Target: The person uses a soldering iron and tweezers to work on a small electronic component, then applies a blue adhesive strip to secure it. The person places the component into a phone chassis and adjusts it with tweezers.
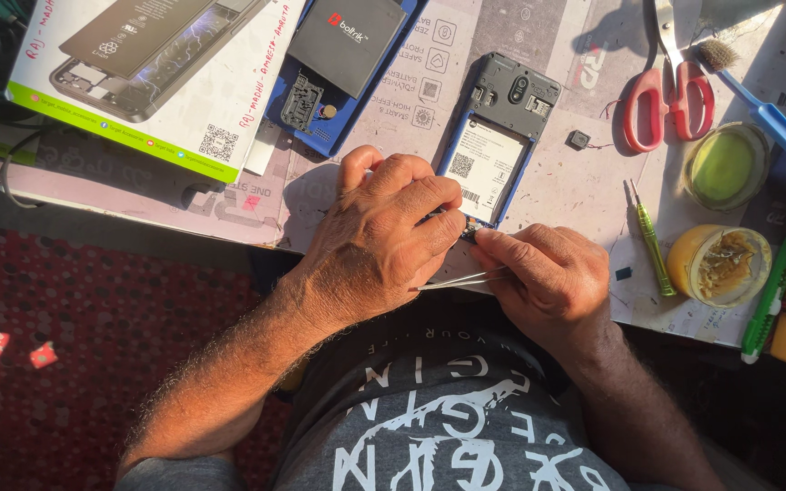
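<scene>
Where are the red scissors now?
In the head view, the red scissors lie at the upper right of the table, between the opened phone and the blue brush.

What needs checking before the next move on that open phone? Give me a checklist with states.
1. Left hand steadies the phone's lower end: ok.
2. Right hand grips the tweezers: ok.
3. Tweezer tips on the part: cannot tell, hidden under the left hand.
4. Open phone lies flat, back cover off: ok.
5. Green screwdriver lies beside the right hand: ok.
6. Small loose dark part lies near the scissors, apart from the phone: ok.
</scene>
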